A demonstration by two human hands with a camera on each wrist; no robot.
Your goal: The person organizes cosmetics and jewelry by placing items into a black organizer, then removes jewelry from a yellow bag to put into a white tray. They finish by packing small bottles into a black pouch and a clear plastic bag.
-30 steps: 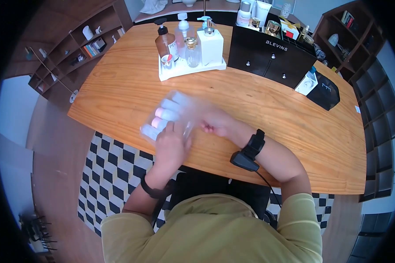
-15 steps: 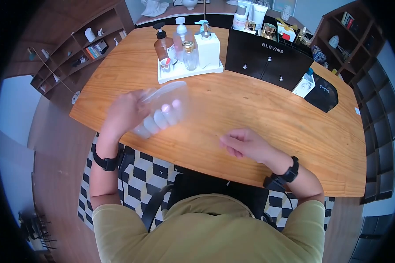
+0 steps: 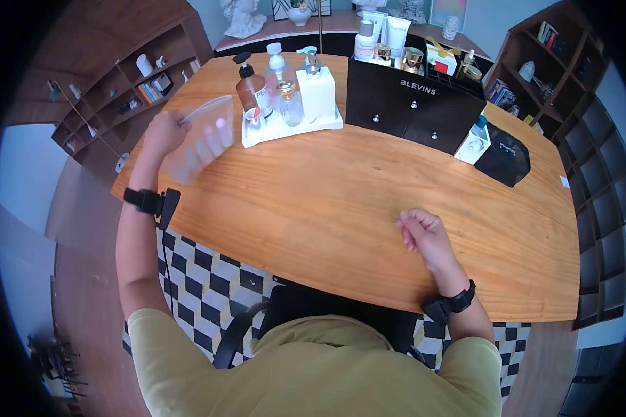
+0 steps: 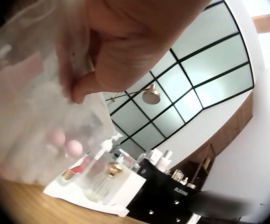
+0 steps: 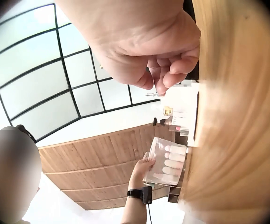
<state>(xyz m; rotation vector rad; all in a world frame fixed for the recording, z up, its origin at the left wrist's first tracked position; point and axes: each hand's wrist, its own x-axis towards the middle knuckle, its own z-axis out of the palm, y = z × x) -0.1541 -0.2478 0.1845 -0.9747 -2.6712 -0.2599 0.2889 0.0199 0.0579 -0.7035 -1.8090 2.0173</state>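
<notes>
At the table's left side, my left hand [image 3: 163,133] pinches the upper edge of a clear plastic pouch [image 3: 219,105]. Several small pale bottles [image 5: 173,164] stand in a row inside, some with pink tops. The left wrist view shows my thumb and fingers [image 4: 109,77] gripping the film, with two pink caps [image 4: 74,148] visible through it. The pouch hangs upright near the table's left edge, blurred by motion in the head view. Over the right half of the table, my right hand [image 3: 426,238] is held with its fingers loosely curled and nothing in them.
A white tray [image 3: 293,134] of pump bottles and a glass bottle stands just right of the pouch. Behind it is a black drawer box [image 3: 414,111] topped with cosmetics. A white box [image 3: 473,142] and black pouch [image 3: 506,156] sit beside it on the wooden table [image 3: 313,208].
My right hand has left the pouch and drawn back to the right. My left hand has shifted its hold to the pouch's edge and carried it left and away from my body.
</notes>
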